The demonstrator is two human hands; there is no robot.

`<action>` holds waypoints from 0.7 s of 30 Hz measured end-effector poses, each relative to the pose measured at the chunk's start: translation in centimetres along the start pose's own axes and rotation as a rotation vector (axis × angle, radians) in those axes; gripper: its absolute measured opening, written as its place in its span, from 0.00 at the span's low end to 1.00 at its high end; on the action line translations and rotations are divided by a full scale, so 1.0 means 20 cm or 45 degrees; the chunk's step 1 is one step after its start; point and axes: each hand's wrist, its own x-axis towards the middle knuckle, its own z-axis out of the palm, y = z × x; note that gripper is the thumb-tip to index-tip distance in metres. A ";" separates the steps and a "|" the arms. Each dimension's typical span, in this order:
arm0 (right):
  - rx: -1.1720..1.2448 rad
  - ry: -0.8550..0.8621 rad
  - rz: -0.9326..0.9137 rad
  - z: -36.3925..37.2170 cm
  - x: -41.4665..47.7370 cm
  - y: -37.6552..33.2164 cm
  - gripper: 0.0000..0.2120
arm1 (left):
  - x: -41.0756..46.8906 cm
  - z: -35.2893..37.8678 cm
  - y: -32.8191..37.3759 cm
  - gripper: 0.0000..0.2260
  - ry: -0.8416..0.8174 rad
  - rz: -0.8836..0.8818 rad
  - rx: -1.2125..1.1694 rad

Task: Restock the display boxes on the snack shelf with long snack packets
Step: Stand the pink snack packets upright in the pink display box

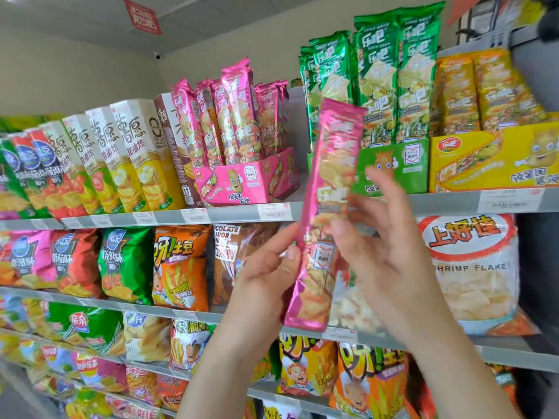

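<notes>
The snack shelf (438, 204) is filling my whole view. The pink display box (242, 184) is sitting on its top board, so I am placing everything from that box. Far to the right of the pink display box, the yellow display box (496, 158) is standing on the same board, packed with yellow packets (484, 92). One board below the pink display box and well to its right, a big bag of shrimp flakes (472, 267) is sitting. Between the pink display box and the yellow one, the green display box (405, 176) is holding tall green packets (378, 77) upright. Just left of the pink display box, white and brown cartons (142, 152) are standing in a row. The pink display box itself is holding several pink packets (233, 116) upright, leaning a little.

The long pink packet (329, 176) I am handling is hanging in the air to the right of the pink display box and in front of the green one. It is nearly upright, with its top tilting slightly right. My left hand (266, 276) is gripping its lower half, thumb pressing on the front near the left edge. My right hand (390, 255) is showing blurred, with its fingers spreading loose and mostly straight. Its fingertips are touching the packet's right edge rather than wrapping it.
</notes>
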 end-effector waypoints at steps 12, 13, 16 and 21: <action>-0.136 -0.147 -0.336 -0.08 0.64 -0.30 0.09 | 0.18 -0.05 0.25 0.11 -0.033 0.283 0.404; -0.189 -0.111 -0.352 -0.07 0.67 -0.31 0.08 | 0.21 -0.06 0.29 0.09 0.001 0.371 0.574; -0.352 0.032 -0.427 -0.06 0.77 -0.36 0.05 | 0.29 -0.11 0.39 0.10 0.127 0.564 1.005; -0.469 0.246 -0.637 -0.04 0.95 -0.49 0.06 | 0.53 -0.15 0.72 0.13 0.366 0.964 1.284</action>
